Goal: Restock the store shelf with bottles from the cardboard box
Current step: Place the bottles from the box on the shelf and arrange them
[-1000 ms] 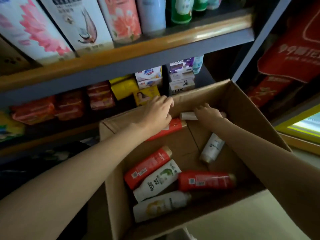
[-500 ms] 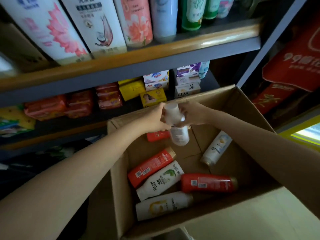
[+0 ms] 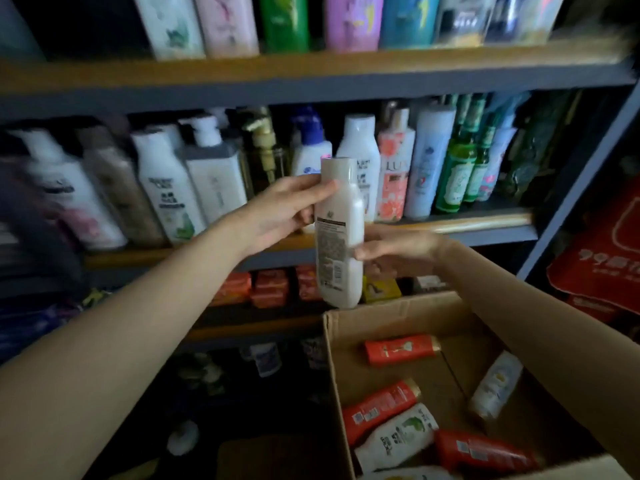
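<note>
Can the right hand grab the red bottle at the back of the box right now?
Probably not yet. The right hand is holding the white bottle together with the left hand. The red bottle lies uncovered in the cardboard box, so it looks reachable once that hand lets go.

Both of the person's forearms were bare from the edge of the view to the wrist, with no sleeve or cuff showing on either. The left hand (image 3: 287, 209) wore no glove, ring or bracelet that could be seen, and the wrist behind it carried no watch or strap. The right hand (image 3: 398, 252) was likewise ungloved, its wrist unadorned. The fingernails that showed looked short and plain, though motion blur and dim light left finer detail of both hands unclear.
</note>
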The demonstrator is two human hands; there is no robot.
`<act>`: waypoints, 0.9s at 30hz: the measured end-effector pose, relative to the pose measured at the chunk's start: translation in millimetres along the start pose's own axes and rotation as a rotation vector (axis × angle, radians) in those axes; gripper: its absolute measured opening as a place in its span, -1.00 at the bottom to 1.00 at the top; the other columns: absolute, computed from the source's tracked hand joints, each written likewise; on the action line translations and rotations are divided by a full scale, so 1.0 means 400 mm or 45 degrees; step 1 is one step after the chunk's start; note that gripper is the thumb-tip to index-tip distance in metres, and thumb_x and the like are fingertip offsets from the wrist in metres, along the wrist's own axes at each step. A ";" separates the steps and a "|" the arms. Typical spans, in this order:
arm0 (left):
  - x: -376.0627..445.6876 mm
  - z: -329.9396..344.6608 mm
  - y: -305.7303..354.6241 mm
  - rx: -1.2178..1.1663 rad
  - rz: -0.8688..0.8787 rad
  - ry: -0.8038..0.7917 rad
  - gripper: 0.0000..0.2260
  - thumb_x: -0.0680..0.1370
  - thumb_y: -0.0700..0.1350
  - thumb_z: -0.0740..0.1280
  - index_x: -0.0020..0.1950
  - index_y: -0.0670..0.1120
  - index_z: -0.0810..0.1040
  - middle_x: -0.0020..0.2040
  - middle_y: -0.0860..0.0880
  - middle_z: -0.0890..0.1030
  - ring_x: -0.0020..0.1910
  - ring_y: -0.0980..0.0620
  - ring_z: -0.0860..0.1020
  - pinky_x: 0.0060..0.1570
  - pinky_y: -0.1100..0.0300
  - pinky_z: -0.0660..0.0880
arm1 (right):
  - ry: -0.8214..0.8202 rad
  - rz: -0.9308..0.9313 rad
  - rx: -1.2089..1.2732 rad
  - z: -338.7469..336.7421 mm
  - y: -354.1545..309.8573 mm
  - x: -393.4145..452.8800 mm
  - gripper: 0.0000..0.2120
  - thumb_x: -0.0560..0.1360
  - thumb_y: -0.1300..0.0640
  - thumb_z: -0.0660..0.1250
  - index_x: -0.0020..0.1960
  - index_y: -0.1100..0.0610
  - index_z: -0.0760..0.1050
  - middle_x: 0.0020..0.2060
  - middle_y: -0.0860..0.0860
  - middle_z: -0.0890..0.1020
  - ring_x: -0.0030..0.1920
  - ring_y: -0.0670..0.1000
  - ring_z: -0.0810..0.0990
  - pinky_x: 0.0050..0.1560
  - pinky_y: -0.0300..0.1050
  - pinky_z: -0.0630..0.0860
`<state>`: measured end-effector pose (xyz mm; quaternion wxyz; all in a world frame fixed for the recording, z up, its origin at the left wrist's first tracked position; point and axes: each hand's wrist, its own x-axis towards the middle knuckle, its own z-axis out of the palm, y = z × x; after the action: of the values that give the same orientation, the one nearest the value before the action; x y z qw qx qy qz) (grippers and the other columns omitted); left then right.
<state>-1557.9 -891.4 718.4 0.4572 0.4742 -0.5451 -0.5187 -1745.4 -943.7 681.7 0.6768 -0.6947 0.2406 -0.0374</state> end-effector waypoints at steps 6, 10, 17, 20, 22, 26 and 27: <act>-0.149 -0.120 0.224 0.025 0.267 0.050 -0.90 0.53 -0.20 0.28 -0.06 -0.04 0.56 -0.38 0.12 0.53 -0.41 0.22 0.43 -0.25 0.32 0.36 | 0.329 -0.213 -0.350 0.180 -0.274 0.063 -0.81 0.29 0.14 0.31 -0.11 0.05 0.41 -0.31 -0.02 0.45 -0.44 -0.15 0.38 -0.47 -0.34 0.28; -0.198 -0.168 0.291 0.222 0.362 0.144 -0.79 0.54 -0.26 0.28 0.12 -0.02 0.51 -0.04 0.02 0.59 -0.13 0.14 0.56 -0.15 0.30 0.51 | 0.634 -0.512 -0.289 0.223 -0.410 0.081 -0.90 0.39 0.25 0.35 -0.23 0.10 0.45 -0.53 -0.08 0.41 -0.58 -0.14 0.26 -0.58 -0.32 0.13; -0.170 -0.209 0.356 0.820 0.600 0.490 -0.56 0.43 -0.14 0.45 0.25 0.00 0.37 0.08 0.03 0.54 0.01 0.04 0.55 -0.11 0.27 0.46 | 1.242 -0.777 -0.223 0.217 -0.603 0.139 -0.41 0.23 -0.02 0.54 0.10 0.27 0.43 -0.14 0.20 0.64 -0.38 -0.01 0.61 -0.50 -0.20 0.49; -0.128 -0.227 0.384 1.092 0.622 0.837 -0.69 0.47 -0.10 0.42 0.17 -0.06 0.45 -0.08 0.00 0.55 -0.11 -0.03 0.55 -0.25 0.24 0.40 | 1.265 -0.805 -0.391 0.206 -0.628 0.186 -0.22 0.02 -0.22 0.55 0.08 0.14 0.39 -0.09 0.13 0.65 -0.14 0.14 0.67 -0.18 0.10 0.63; -0.102 -0.254 0.394 1.133 0.610 0.887 -0.71 0.48 -0.10 0.41 0.16 -0.11 0.47 -0.03 -0.06 0.58 -0.07 -0.06 0.55 -0.16 0.15 0.45 | 1.253 -0.826 -0.513 0.205 -0.646 0.199 -0.26 0.08 -0.15 0.58 0.12 0.13 0.40 -0.06 0.05 0.63 -0.05 0.06 0.63 -0.04 0.07 0.59; -0.060 -0.300 0.430 1.098 0.636 0.798 -0.72 0.50 -0.10 0.38 0.18 -0.12 0.48 -0.04 -0.04 0.58 -0.15 0.06 0.50 -0.15 0.20 0.45 | 1.250 -0.827 -0.781 0.165 -0.691 0.191 -0.48 0.31 0.13 0.54 0.17 0.26 0.41 -0.08 0.04 0.55 -0.04 0.02 0.54 -0.13 -0.17 0.49; -0.049 -0.309 0.441 1.097 0.636 0.771 -0.71 0.50 -0.10 0.38 0.19 -0.12 0.48 -0.06 -0.05 0.58 -0.19 0.09 0.48 -0.19 0.24 0.43 | 1.261 -0.838 -0.826 0.152 -0.704 0.189 -0.50 0.32 0.13 0.53 0.15 0.26 0.42 -0.07 0.05 0.56 -0.03 0.06 0.57 -0.07 -0.11 0.53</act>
<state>-1440.3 -886.3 900.1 0.4669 0.6018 -0.6472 0.0322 -1576.1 -925.8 925.9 0.1973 -0.8006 0.2974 -0.4813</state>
